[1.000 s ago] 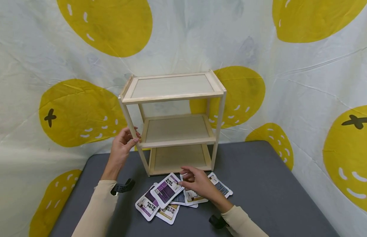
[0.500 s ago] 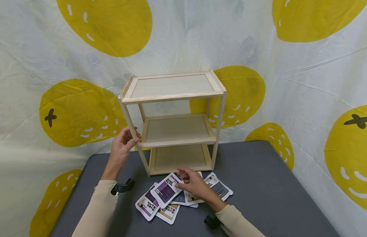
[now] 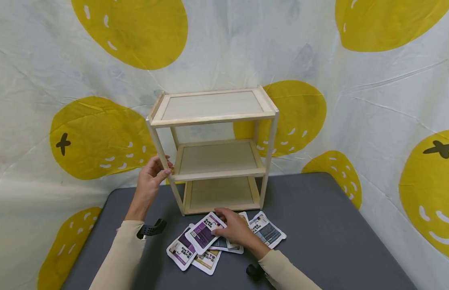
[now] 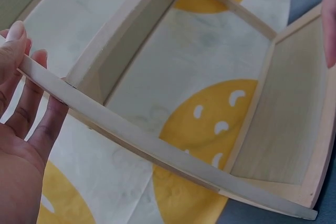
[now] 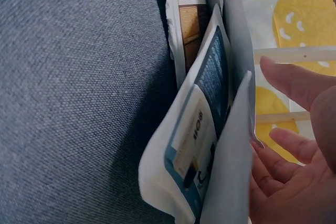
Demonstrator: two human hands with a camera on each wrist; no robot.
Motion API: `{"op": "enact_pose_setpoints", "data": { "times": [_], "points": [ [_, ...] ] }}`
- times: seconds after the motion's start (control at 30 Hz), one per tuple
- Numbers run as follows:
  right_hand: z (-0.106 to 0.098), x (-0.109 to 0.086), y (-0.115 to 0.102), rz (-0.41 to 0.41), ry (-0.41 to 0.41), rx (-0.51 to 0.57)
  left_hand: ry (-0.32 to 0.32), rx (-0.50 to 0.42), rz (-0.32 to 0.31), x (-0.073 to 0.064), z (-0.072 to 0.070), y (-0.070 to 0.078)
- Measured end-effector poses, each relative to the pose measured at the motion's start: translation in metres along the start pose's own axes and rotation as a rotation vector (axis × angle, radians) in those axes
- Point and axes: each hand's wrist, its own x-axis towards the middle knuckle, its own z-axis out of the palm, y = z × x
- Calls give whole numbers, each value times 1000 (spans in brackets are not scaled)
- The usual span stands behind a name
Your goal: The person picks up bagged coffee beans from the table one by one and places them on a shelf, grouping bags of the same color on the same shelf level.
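Before me stands a three-tier wooden shelf [image 3: 213, 175]. My left hand [image 3: 149, 181] holds its front left post [image 4: 121, 121] at middle-tier height, thumb on one side and fingers behind. Flat sealed packets lie in an overlapping pile in front of the shelf. My right hand [image 3: 237, 228] is over the pile, its thumb and fingertips at the right edge of a purple packet [image 3: 202, 237]. In the right wrist view, the thumb and loosely bent fingers lie beside the packets, among them a blue one [image 5: 202, 119]; whether they press on one is hard to see.
Beside the purple packet lie another purple packet [image 3: 181, 253], a yellow-labelled packet [image 3: 208, 262] and a dark-blue-labelled packet [image 3: 269, 231]. All rest on a grey cloth-covered table [image 3: 319, 233]. A white curtain with yellow fruit prints [image 3: 101, 137] hangs behind the shelf.
My right hand has moved left across the pile, onto the edge of the purple packet, uncovering more of the blue packet on the right. My left hand has kept its place on the post.
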Motion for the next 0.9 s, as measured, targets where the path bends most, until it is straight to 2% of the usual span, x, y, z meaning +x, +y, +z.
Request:
{"op": "enact_pose_setpoints", "data": {
  "times": [0.17, 0.3, 0.47, 0.6, 0.77, 0.9],
  "points": [
    [1, 3, -1, -48, -23, -99, -1, 2, -1, 0, 0, 1],
    [0, 7, -3, -99, -72, -178, -1, 8, -2, 0, 0, 0],
    [-4, 9, -8, -127, -126, -231, -1, 16, -1, 0, 0, -1],
    [-7, 7, -13, -105, -131, -239, 2, 14, 0, 0, 0, -1],
    [-12, 3, -17, -59, -97, -257, -5, 14, 0, 0, 0, -1],
    [-13, 2, -16, 3, -58, -196, -7, 6, 2, -1, 0, -1]
  ]
}}
